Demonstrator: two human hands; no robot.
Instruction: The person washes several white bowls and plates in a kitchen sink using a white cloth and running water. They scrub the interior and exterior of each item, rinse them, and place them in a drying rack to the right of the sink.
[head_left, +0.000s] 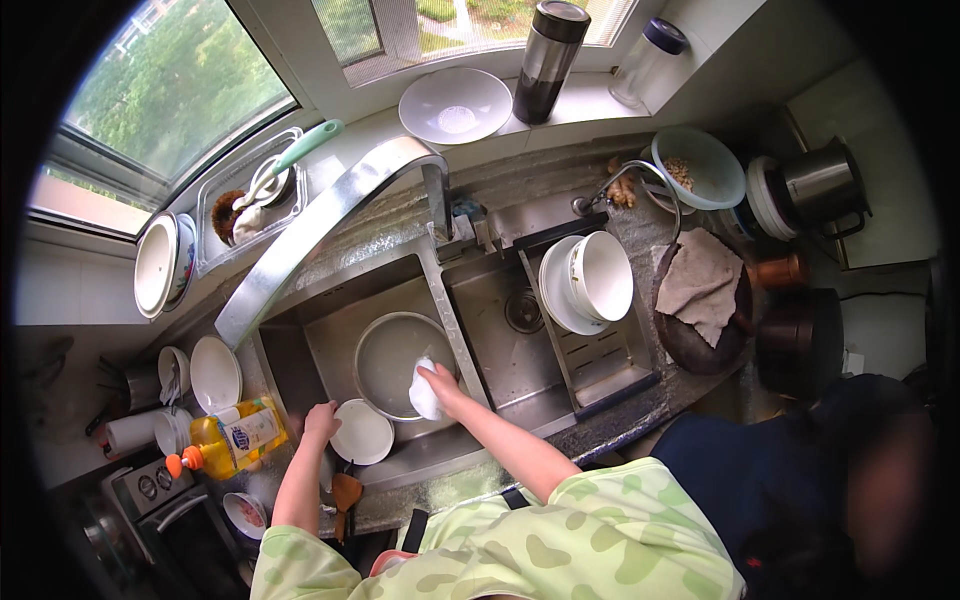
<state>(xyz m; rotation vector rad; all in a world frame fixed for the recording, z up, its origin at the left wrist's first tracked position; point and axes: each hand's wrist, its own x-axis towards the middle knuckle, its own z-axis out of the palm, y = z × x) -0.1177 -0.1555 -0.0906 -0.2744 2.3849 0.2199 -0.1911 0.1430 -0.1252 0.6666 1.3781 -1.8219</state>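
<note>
A white cloth or sponge is gripped in my right hand, over the near right rim of a round metal basin that stands in the left sink bowl. My left hand has its fingers at the left rim of a small white bowl, just left of and nearer than the basin. Whether the fingertips close on that rim is hard to tell. The wide metal faucet arches over the left bowl. Stacked white bowls and plates stand on a metal draining tray at the right.
A dish-soap bottle lies left of the sink, near white bowls. A wooden spatula rests at the front edge. At right, a cloth covers part of a dark round board. Another person is at the lower right.
</note>
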